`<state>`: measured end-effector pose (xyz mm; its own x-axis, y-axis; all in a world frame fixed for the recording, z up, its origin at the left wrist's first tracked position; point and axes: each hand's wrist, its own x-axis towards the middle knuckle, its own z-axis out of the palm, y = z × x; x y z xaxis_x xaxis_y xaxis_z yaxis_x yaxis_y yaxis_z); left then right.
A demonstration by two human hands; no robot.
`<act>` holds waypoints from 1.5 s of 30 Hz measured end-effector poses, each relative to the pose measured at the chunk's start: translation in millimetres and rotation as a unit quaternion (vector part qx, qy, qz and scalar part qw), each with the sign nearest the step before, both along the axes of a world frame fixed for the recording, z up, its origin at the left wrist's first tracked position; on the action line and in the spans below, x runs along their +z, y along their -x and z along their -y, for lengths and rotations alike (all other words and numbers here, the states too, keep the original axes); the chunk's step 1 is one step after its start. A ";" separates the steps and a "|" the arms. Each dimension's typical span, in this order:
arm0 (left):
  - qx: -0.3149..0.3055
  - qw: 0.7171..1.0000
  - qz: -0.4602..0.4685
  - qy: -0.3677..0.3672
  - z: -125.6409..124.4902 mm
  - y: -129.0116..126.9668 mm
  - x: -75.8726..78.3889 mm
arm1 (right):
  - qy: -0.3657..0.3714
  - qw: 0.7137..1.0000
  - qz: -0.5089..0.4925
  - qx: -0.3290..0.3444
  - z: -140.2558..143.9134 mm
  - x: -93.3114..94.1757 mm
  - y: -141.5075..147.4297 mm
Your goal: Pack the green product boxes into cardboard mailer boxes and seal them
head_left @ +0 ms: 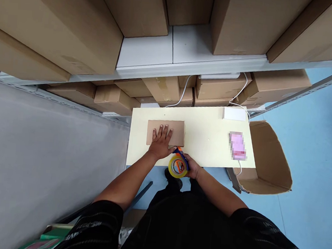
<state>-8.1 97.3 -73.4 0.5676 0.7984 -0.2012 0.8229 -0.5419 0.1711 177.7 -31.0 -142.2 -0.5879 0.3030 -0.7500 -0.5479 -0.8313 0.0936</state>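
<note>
Standing at pale table (205, 137), blue floor, left grip (161, 141) flat on box (174, 131), right grip (191, 167) holding tape dispenser (177, 165)

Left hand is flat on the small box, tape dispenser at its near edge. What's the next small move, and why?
Probably draw the tape dispenser across the top of the small box. The right hand grips it at the box's near edge, and the left hand lies flat on the box, pinning it down.

A pale table (202, 137) bears a flat cardboard box (177, 131) and a white box (234, 114).
</note>
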 end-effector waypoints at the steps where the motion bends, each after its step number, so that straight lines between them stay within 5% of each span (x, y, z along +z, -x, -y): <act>1: 0.005 1.000 -0.001 0.007 0.8 -0.1 2.6 | 0.000 1.000 0.001 -0.002 -1.5 0.3 -0.9; 6: -0.018 0.998 -0.023 0.046 1.2 18.1 22.5 | 0.006 1.000 0.001 0.019 -15.9 5.3 -14.4; 13: -0.191 0.973 -0.071 0.106 -16.0 73.2 42.0 | -0.050 0.995 0.044 0.072 -77.7 14.1 -55.7; 22: -0.106 0.994 -0.008 0.008 -14.3 59.9 16.4 | -0.111 0.977 0.090 0.157 -127.9 3.9 -61.9; 35: -0.073 0.997 -0.001 -0.009 -5.1 53.9 13.5 | -0.101 0.980 0.107 0.134 -96.8 9.7 -60.9; 45: -0.035 0.999 0.002 -0.014 -1.2 41.6 10.9 | -0.020 0.994 0.057 0.096 0.1 5.0 -41.2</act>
<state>-49.7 98.5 -62.5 0.6235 0.7617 -0.1760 0.7817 -0.6032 0.1584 218.9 -31.1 -137.2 -0.5498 0.2237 -0.8048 -0.3834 -0.9236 0.0052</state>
